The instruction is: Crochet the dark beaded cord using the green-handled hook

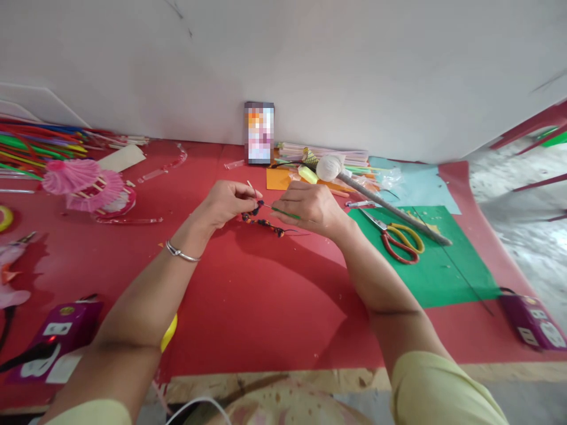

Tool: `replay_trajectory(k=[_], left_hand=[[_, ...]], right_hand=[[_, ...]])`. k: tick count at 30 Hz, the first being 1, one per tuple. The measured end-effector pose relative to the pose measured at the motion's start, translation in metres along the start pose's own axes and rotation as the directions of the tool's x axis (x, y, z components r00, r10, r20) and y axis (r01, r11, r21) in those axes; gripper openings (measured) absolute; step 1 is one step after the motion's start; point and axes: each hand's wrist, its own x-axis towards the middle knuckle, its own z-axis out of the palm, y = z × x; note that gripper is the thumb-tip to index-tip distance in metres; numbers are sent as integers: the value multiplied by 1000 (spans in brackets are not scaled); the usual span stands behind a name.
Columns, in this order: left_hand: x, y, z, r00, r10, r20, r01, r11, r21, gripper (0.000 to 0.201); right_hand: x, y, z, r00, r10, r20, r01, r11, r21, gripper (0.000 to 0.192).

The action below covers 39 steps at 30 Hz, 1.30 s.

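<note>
1. You worked at a low surface covered with a red sheet (248, 307), pushed up against a plain white wall (310, 59); bare wood showed along its near edge, and grey floor lay to your right.
2. Your left hand (228, 203) was closed, fingertips pinched on a thin stick (250, 188) that rose at a tilt above it.
3. Your right hand (310, 208) was closed on a green strip (283, 212) that ran from its fingers toward the left hand.
4. The stick carried a dark wrap (257, 208) where the two hands met; it was too small to tell its make.
5. A beaded string (266, 224), dark with orange spots, hung under the hands, just above the sheet or on it; which, could not be told.
6. A silver bangle (181, 252) sat on your left wrist.
7. Scissors (398, 236) with yellow and red handles lay on a green sheet (443, 277) to your right, beside a long grey rod (398, 215) with a white ball end.
8. A phone (259, 133) stood against the wall, straight ahead.
9. Pink paper fans (84, 183) and coloured straws (39, 147) lay to the left.
10. A purple socket strip (534, 321) lay at the right edge, another (62, 330) near your left elbow.
11. Nothing stood between the hands and the sheet except the string.
</note>
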Motion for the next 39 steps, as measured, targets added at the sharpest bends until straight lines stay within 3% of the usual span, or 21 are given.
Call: replay_trajectory(k=[5, 9, 13, 15, 17, 20, 21, 23, 25, 27, 29, 34, 37, 39], left_hand=[[-2, -2, -2, 990, 44, 133, -49, 998, 35, 26], [-4, -1, -5, 972, 34, 232, -48, 997, 54, 27], [-7, 5, -6, 960, 24, 277, -37, 998, 42, 26], [-8, 6, -5, 959, 64, 277, -66, 998, -5, 25], [-9, 7, -2, 968, 120, 221, -106, 992, -74, 28], [-8, 4, 9, 983, 161, 88, -144, 974, -175, 40], [-7, 2, 14, 985, 165, 53, -151, 969, -197, 43], [-4, -3, 23, 985, 163, -59, -171, 967, -191, 45], [-1, -10, 30, 959, 196, -206, -224, 968, -118, 47], [3, -16, 33, 926, 254, -277, -270, 963, -18, 46], [5, -22, 33, 917, 287, -279, -285, 957, 48, 45], [5, -23, 31, 926, 266, -267, -266, 963, 37, 45], [1, -20, 35, 905, 311, -292, -284, 950, 132, 44], [-1, -18, 41, 897, 325, -299, -291, 944, 153, 44]], right_hand=[[-1, 8, -2, 996, 79, -48, -56, 929, 366, 32], [-2, 12, -8, 981, 194, -14, -148, 791, 593, 29], [-5, 15, -8, 944, 315, 94, -281, 628, 725, 30], [-6, 16, 0, 895, 417, 160, -369, 488, 791, 35], [-4, 13, 15, 812, 542, 215, -414, 276, 868, 44], [5, 2, 40, 697, 660, 282, -328, -57, 943, 53], [9, -3, 47, 674, 673, 305, -309, -119, 944, 53], [16, -13, 58, 580, 754, 308, -255, -192, 948, 55], [20, -21, 65, 477, 836, 270, -225, -181, 957, 56], [19, -25, 69, 424, 886, 187, -232, -93, 968, 56], [17, -24, 71, 438, 894, 95, -271, 30, 962, 57], [11, -18, 72, 579, 815, 2, -376, 265, 888, 62], [11, -22, 76, 547, 833, -81, -387, 337, 858, 59], [10, -26, 81, 523, 828, -203, -393, 446, 804, 54]])
